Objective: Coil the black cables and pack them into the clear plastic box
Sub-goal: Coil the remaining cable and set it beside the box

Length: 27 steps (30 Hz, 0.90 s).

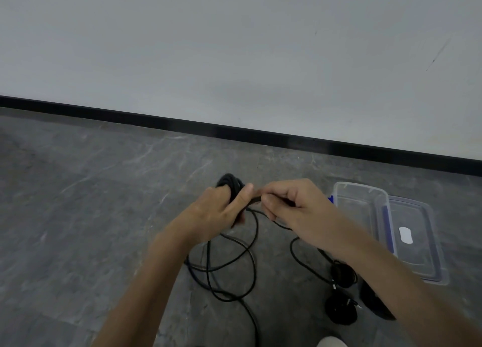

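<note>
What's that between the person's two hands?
In the head view, a short stretch of black cable runs from the coil in the left hand to the pinching right hand.

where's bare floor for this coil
Bare floor runs left of the left hand gripping the coil, back to the black skirting. Crowded: loose cable below it and the right hand, coiled bundles near the lid and clear box.

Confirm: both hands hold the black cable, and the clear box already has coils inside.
Head view: the clear box is empty; the coils lie on the floor beside it. The left hand and right hand do hold the black cable.
</note>
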Tool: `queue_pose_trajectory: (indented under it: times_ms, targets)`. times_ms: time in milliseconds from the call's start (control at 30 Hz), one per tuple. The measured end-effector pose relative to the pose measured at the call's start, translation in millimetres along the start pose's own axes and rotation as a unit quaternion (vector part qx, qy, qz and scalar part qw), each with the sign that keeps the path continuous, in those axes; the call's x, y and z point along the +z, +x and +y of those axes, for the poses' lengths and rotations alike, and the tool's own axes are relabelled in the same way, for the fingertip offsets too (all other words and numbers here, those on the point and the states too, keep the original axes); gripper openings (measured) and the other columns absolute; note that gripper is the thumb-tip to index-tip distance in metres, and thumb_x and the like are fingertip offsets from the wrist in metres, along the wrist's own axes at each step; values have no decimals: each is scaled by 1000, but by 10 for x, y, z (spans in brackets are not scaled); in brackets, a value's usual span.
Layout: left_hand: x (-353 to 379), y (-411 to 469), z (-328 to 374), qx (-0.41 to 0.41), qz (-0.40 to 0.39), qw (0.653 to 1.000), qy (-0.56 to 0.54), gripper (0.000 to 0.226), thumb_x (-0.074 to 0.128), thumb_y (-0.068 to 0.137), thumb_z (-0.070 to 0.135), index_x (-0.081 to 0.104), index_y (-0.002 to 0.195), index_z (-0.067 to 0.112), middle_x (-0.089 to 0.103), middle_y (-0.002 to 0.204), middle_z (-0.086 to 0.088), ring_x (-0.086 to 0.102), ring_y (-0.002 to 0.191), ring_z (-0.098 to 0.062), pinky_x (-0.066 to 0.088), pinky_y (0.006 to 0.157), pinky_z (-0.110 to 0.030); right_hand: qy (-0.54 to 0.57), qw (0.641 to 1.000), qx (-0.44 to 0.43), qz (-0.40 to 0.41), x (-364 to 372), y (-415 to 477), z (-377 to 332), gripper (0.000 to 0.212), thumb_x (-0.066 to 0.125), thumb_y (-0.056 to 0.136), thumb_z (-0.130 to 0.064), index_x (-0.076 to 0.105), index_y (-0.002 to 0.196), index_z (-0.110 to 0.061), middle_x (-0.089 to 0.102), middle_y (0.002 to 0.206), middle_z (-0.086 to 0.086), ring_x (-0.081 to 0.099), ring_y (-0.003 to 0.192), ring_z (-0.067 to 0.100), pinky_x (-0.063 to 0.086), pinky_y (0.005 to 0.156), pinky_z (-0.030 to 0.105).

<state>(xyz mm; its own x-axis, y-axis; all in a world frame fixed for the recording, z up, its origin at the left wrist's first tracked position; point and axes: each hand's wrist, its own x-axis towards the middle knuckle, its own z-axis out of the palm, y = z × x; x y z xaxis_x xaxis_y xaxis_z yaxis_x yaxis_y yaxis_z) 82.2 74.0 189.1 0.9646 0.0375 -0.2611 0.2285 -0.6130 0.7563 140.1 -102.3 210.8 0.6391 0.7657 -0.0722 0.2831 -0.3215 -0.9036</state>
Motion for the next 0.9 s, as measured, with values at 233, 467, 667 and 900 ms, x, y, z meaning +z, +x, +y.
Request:
queue_pose_trajectory:
  times_ms: [233,467,667,900]
  targets:
    - [49,-31,146,23,-145,979,-143,75,20,89,70,64,87,8,64,67,-1,59,67,-13,46,70,-25,22,988,-68,137,-118,82,101,6,70,82,-20,75,86,-19,72,78,-11,69,79,9,57,74,34]
    - [68,-15,274,17,-147,955,-258,60,32,90,68,65,82,19,58,62,0,56,62,-16,43,69,-28,2,979,-113,167,-181,108,188,14,68,80,-24,75,92,-22,74,82,-3,70,77,10,57,71,36]
    - [54,-46,376,19,-46,969,-243,55,31,101,49,56,74,8,46,52,-2,44,50,-14,40,61,-30,-125,968,-157,149,-175,129,286,30,57,94,-12,64,122,-18,72,87,-5,65,73,5,53,68,21]
    - [70,-48,422,37,-57,943,-325,54,30,96,51,48,62,14,34,45,1,37,43,-15,38,55,-22,111,980,-67,150,-178,131,221,28,59,83,-24,72,105,-12,65,61,-14,52,52,3,41,53,11]
